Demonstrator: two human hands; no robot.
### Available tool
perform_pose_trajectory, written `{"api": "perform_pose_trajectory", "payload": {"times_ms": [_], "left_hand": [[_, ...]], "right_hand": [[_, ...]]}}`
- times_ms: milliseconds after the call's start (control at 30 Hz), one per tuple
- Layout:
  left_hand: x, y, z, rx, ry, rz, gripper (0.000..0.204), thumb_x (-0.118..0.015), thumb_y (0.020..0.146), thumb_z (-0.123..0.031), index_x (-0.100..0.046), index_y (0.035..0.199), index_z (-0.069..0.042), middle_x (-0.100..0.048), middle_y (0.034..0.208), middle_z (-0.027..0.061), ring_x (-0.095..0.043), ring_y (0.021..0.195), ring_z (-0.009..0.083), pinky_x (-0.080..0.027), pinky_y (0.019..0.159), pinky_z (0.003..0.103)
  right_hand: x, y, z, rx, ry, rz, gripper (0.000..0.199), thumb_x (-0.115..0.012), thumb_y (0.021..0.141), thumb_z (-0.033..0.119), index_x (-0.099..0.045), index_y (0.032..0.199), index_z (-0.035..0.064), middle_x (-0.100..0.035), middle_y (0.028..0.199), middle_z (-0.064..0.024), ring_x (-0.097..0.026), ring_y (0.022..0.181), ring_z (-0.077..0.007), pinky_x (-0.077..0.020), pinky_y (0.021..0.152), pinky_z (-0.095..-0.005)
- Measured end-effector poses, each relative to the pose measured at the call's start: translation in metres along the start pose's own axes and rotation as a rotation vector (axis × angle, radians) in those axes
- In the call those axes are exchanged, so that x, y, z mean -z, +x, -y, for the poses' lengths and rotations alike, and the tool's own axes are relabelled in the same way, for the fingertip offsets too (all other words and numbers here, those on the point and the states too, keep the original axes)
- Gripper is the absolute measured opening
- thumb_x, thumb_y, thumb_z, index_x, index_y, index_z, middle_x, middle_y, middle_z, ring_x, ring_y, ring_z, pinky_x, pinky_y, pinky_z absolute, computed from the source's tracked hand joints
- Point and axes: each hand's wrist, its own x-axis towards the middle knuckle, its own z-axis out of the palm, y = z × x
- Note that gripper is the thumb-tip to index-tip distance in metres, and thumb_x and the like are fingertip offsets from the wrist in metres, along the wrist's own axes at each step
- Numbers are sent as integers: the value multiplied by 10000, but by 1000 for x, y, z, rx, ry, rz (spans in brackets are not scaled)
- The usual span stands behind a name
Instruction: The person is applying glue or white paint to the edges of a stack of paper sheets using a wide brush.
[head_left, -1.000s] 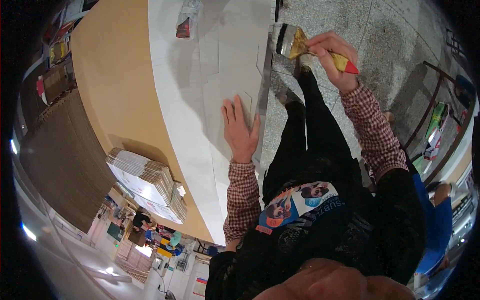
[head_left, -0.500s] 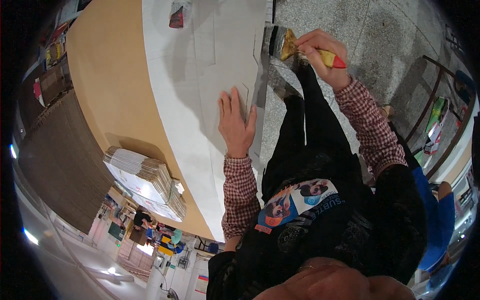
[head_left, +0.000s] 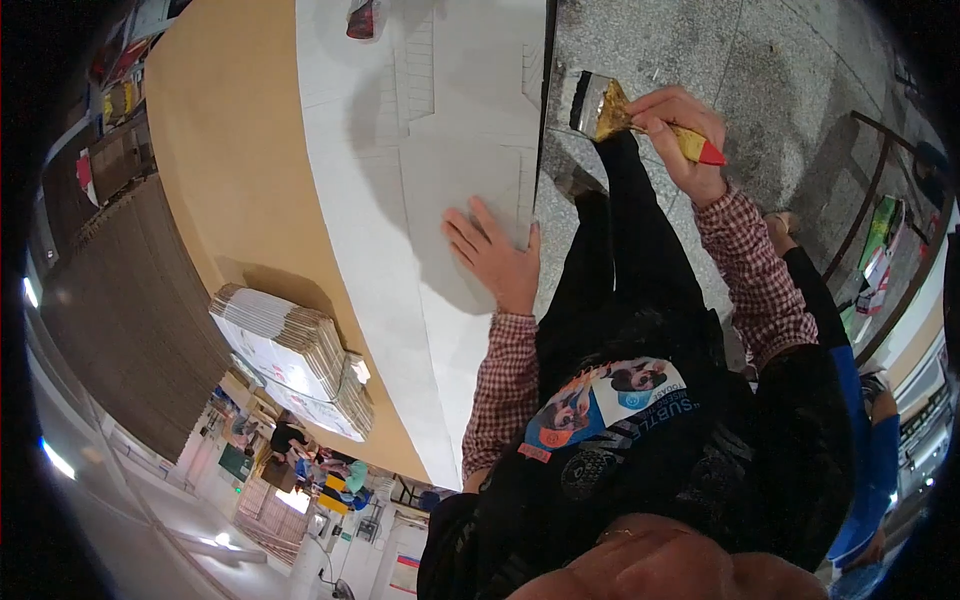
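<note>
A wide flat paintbrush (head_left: 606, 108) with dark bristles, a metal band and a yellow, red-tipped handle is gripped in my right hand (head_left: 684, 140). It is held out over the floor, just right of the table edge, its bristles pointing left and apart from the sheet. My left hand (head_left: 497, 262) rests with fingers spread on a white sheet (head_left: 375, 260), near its right edge. Slits and rows of short cuts or marks run along the sheet above that hand.
Tan board (head_left: 230, 130) lies left of the white sheet, with a stack of flattened cardboard (head_left: 285, 350) on it. A small red-and-clear object (head_left: 361, 20) is at the sheet's far end. To the right are a metal frame (head_left: 865, 200) and a person in blue (head_left: 870, 450).
My right hand and the brush have moved right and nearer, away from the table edge. My left hand has shifted right and nearer. A grey strip along the sheet's right edge no longer shows.
</note>
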Motion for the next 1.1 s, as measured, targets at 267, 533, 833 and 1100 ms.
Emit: {"api": "perform_pose_trajectory", "payload": {"times_ms": [267, 533, 833, 1100], "left_hand": [[46, 15, 38, -148, -463, 212, 662, -599, 844, -298, -350, 1398, -34, -328, 1392, 321, -295, 1308, 469, -276, 1065, 474], [50, 20, 42, -159, -453, 222, 618, -582, 856, -288, -382, 1384, -36, -382, 1364, 310, -331, 1295, 459, -289, 1064, 453], [43, 17, 36, -190, -410, 191, 644, -601, 841, -292, -371, 1383, -30, -349, 1372, 326, -323, 1282, 484, -288, 1062, 470], [2, -5, 12, -135, -142, -31, 875, -698, 746, -386, -275, 1422, -25, -240, 1416, 336, -230, 1310, 509, -263, 1067, 513]], "right_hand": [[-16, 18, -9, 130, 22, -8, 103, -589, 850, 63, -644, 815, -17, -664, 876, -111, -627, 741, -153, -508, 644, -260], [-25, 5, -15, 146, 37, 53, 98, -612, 849, 83, -644, 856, -10, -656, 861, -102, -627, 724, -147, -506, 620, -247], [-33, -2, -9, 68, 82, 30, 102, -603, 842, 80, -649, 830, -10, -655, 830, -102, -619, 728, -149, -492, 626, -256], [-12, -21, 8, 37, 68, 28, 119, -567, 860, 85, -638, 850, -10, -647, 868, -101, -611, 757, -167, -504, 676, -282]]}}
